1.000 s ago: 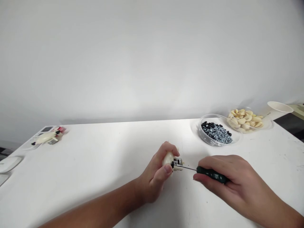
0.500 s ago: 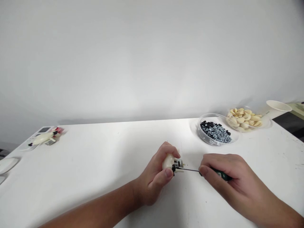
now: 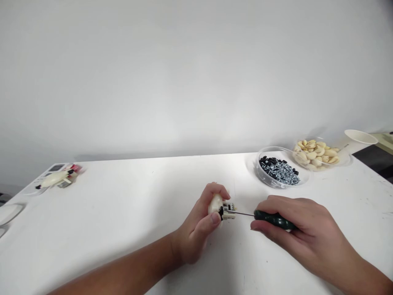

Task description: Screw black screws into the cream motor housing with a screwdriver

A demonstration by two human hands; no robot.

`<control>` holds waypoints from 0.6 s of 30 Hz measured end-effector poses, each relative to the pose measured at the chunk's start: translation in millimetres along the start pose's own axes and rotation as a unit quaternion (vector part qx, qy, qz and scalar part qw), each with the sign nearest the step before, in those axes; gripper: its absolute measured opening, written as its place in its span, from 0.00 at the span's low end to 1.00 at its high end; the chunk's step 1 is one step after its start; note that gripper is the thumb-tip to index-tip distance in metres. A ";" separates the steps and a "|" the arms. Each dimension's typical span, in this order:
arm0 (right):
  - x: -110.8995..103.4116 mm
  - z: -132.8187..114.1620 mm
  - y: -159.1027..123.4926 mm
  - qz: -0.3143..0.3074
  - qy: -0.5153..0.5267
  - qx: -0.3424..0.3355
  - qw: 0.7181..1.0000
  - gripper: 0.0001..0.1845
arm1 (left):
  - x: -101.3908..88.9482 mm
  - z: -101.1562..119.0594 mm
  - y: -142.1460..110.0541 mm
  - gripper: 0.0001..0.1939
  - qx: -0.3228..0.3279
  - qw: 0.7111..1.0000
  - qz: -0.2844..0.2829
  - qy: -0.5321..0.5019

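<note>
My left hand (image 3: pixel 204 221) is closed around a cream plastic part with a small metal motor (image 3: pixel 228 206) at its right end and a black piece by my thumb. Part of it is hidden behind my fingers. In my right hand (image 3: pixel 294 229) lies a screwdriver (image 3: pixel 273 219) with a dark green handle, its thumb a little off the handle. The thin shaft points left, and its tip reaches the motor end of the cream part. A similar cream assembly (image 3: pixel 54 179) with black ends rests at the table's far left.
A clear round dish (image 3: pixel 278 182) of screws and small black pieces stands at the back right. Beside it are a clear bowl (image 3: pixel 344 162) of cream shell pieces and a pale cup (image 3: pixel 357 141). White objects (image 3: pixel 10 213) sit at the left edge. A wall (image 3: pixel 196 82) rises behind.
The right thumb has moved down off the handle, so more of the green handle shows. The screwdriver's handle end is slightly higher and further left. The left hand shifted slightly left with the part.
</note>
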State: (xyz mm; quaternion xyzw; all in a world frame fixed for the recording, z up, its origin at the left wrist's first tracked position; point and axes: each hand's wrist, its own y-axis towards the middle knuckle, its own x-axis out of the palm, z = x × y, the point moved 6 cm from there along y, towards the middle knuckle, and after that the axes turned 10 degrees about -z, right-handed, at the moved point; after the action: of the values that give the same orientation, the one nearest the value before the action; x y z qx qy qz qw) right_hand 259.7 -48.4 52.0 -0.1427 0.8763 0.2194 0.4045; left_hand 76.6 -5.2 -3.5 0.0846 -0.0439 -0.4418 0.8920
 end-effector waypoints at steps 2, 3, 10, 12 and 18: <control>-0.2 -0.5 -0.8 0.008 0.001 -0.006 1.000 0.09 | -0.2 0.0 -0.3 0.20 0.002 1.000 0.003 0.003; -0.2 -0.5 -1.4 0.011 0.002 -0.008 1.000 0.08 | -0.1 0.0 -0.4 0.21 0.004 1.000 0.002 0.004; -0.8 4.6 -1.9 0.011 0.037 0.012 0.999 0.07 | -0.9 -0.4 -0.4 0.21 0.000 1.000 -0.009 0.013; -0.7 5.8 -0.8 0.013 0.054 0.013 0.998 0.07 | -0.9 -0.2 -0.3 0.21 -0.001 1.000 -0.013 0.012; -2.1 4.8 1.1 0.029 0.055 -0.019 0.998 0.07 | 0.8 -3.3 0.6 0.21 -0.023 0.998 -0.037 -0.042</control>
State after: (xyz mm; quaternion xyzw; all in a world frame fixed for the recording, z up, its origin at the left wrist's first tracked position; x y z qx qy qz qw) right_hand 263.6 -44.9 51.1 -0.1369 0.8965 0.2393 0.3467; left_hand 78.1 -5.1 -6.7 0.0474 -0.0677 -0.4789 0.8739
